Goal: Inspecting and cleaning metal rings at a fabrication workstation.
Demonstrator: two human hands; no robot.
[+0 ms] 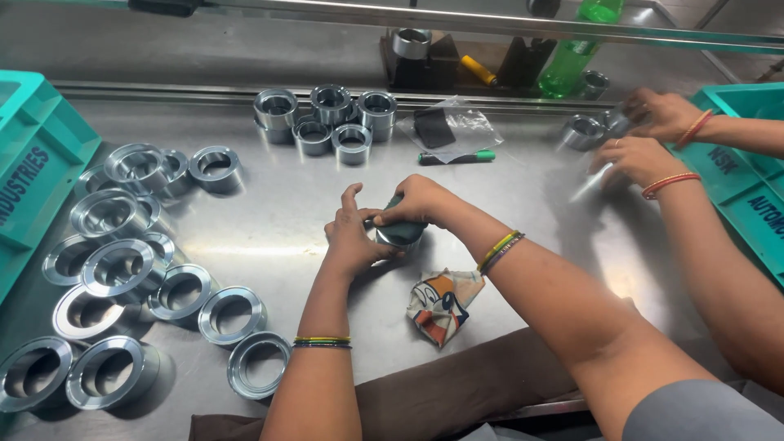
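In the middle of the steel table my left hand (353,237) grips a metal ring (394,239) from its left side. Over the top of that ring my right hand (418,202) presses a dark green pad (403,231). Most of the ring is hidden under the pad and my fingers. A patterned cloth (442,304) lies crumpled on the table just below my right forearm.
Several wide metal rings (131,269) cover the table's left side, beside a teal crate (33,167). Smaller rings (331,114) cluster at the back, near a clear bag (449,126) and a green marker (457,157). Another person's hands (645,135) handle rings at right, by a second teal crate (747,175).
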